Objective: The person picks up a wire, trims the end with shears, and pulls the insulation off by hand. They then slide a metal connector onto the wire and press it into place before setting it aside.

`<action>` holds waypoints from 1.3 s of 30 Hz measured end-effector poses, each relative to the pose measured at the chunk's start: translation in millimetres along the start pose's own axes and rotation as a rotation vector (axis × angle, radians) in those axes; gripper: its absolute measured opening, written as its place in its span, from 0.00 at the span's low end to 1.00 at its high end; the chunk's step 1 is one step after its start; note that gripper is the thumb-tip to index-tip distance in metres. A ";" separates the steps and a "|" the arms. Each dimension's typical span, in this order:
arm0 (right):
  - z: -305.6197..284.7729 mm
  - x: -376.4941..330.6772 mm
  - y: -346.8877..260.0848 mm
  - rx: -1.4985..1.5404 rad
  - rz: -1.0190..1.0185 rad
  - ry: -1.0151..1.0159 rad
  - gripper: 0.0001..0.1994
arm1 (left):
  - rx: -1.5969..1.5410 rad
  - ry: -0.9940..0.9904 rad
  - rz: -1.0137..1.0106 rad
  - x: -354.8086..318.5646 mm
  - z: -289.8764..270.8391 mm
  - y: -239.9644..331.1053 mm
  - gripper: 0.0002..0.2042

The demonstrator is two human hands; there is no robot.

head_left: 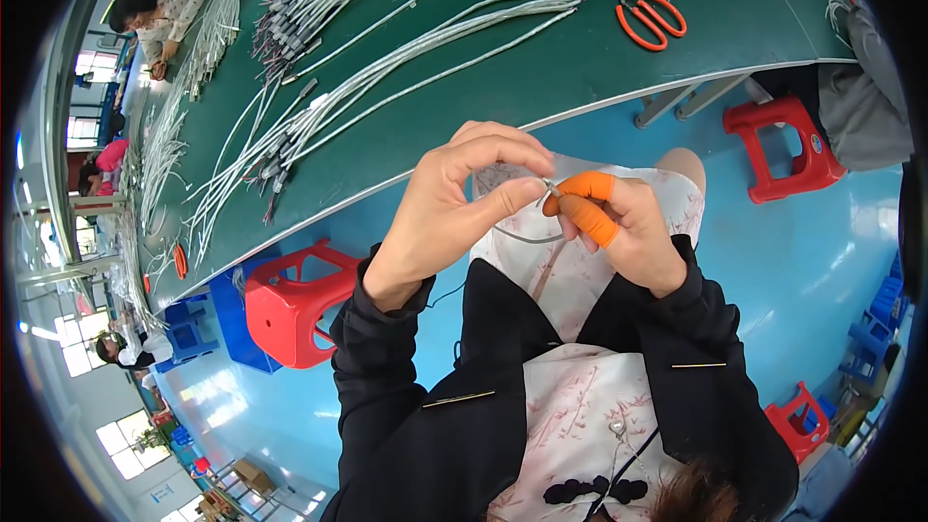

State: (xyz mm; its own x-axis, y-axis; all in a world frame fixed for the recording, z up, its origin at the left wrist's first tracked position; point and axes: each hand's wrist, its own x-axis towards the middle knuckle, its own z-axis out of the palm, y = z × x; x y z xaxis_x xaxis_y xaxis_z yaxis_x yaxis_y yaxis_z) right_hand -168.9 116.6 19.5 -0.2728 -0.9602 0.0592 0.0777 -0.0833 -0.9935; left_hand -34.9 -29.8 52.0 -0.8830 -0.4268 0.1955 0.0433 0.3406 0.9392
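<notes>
Over my lap, my left hand (pixel 459 195) and my right hand (pixel 628 222) meet fingertip to fingertip. Orange finger cots (pixel 592 220) cover the thumb and a finger of my right hand. Both hands pinch the end of a thin grey cable (pixel 522 237), whose length curves below them. A small pale end of it shows between the fingertips, but its details are too small to make out. The left hand's other fingers arch above its pinch.
The green table (pixel 464 87) ahead bears bundles of white cables (pixel 387 53) and orange-handled pliers (pixel 650 17). Red stools stand at left (pixel 295 304) and right (pixel 788 150). A co-worker (pixel 169 14) sits at the far left; a grey-clothed person (pixel 865 106) is at the right.
</notes>
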 end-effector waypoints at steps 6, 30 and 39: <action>6.5 3.1 14.5 -0.798 -0.496 0.163 0.04 | -0.014 -0.085 -0.276 -5.1 -5.7 1.0 0.07; -54.1 26.1 -1.7 0.258 -0.129 0.434 0.11 | 0.557 0.168 -0.255 -106.1 -50.6 -28.9 0.10; -32.9 90.0 -16.1 0.182 -0.165 0.412 0.14 | 1.413 0.457 -0.078 -99.8 -126.3 15.3 0.13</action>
State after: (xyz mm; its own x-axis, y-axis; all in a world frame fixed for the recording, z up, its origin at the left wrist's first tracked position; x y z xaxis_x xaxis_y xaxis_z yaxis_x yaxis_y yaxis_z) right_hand -226.2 40.2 37.6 -0.6501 -0.7477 0.1350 0.1576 -0.3065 -0.9387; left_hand 113.0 -87.8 82.5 -0.6308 -0.6100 0.4796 -0.7105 0.7025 -0.0411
